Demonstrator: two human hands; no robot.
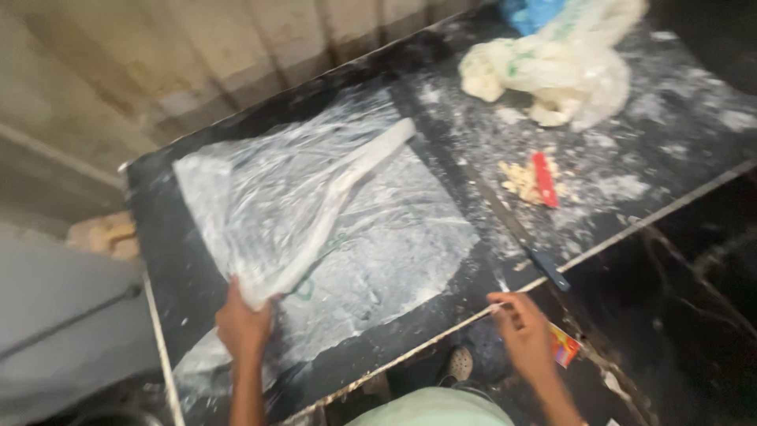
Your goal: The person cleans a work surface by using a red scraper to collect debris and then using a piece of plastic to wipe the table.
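A large clear plastic sheet (371, 237), dusted with white flour, lies spread on a dark countertop (173, 260). Part of it is folded back into a long flap running toward the far side. My left hand (243, 325) grips the near corner of that folded flap at the sheet's front left. My right hand (522, 330) is at the counter's front edge, fingers pinched on the near right edge of the plastic; what exactly it pinches is blurred.
A lump of dough in a white plastic bag (560, 67) sits at the far right. A red scraper (544, 180) lies on dough crumbs. A long dark knife (524, 241) rests near the front edge. A wall rises behind.
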